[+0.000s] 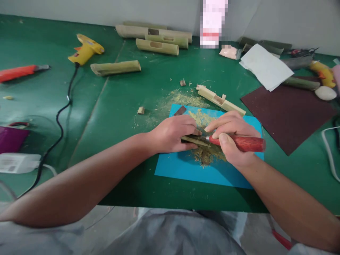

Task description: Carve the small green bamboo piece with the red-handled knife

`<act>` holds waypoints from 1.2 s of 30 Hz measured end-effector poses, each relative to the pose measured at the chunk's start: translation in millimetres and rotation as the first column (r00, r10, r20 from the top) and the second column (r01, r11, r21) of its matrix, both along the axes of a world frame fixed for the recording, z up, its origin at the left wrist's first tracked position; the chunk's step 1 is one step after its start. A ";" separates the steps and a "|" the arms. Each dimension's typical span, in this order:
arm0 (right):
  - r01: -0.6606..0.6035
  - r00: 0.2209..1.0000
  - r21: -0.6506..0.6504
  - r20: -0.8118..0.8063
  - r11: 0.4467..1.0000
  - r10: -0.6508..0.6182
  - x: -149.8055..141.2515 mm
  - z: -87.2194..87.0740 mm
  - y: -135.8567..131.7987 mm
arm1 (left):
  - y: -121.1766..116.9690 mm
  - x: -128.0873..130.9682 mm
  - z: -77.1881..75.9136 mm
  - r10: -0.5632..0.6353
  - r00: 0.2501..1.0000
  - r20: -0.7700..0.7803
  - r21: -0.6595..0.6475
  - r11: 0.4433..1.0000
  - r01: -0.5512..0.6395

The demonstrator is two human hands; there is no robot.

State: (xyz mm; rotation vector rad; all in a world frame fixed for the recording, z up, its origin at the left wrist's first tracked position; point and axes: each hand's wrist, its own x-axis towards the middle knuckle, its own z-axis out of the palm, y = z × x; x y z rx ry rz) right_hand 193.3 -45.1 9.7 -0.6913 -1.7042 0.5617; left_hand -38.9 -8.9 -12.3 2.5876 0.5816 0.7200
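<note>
grey clothing (170, 233) | left hand (175, 132) curled round bamboo (200, 141) | right hand (235, 156) wrapped round red-handled tool (249, 143) | overpushing could slip its tip (left fingers (197, 132) close)

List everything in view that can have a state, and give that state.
Left hand, holding the bamboo piece
Right hand, closed around the red-handled tool
Red-handled tool, tip at the bamboo piece
Bamboo piece, held over the blue sheet
Blue sheet, flat, littered with shavings
Notched bamboo, lying unheld
Glue gun at left, lying down, cord attached; power unclear
White paper, overlapping the brown sheet
Brown sheet, flat, partly covered
</note>
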 end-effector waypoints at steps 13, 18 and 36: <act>-0.064 0.997 -0.025 -0.037 0.998 0.063 -1.2 1.4 -1.7 | -0.8 0.0 1.6 0.011 0.999 -0.038 -0.032 0.999 -0.013; -0.076 0.997 0.063 -0.006 0.995 0.076 -2.2 3.0 -0.8 | -1.1 1.3 1.6 0.010 1.000 -0.025 -0.032 0.999 -0.010; -0.148 0.988 0.275 0.080 0.950 0.131 -2.6 -2.4 -0.3 | -2.8 0.8 1.0 0.020 1.000 -0.025 -0.039 0.999 -0.021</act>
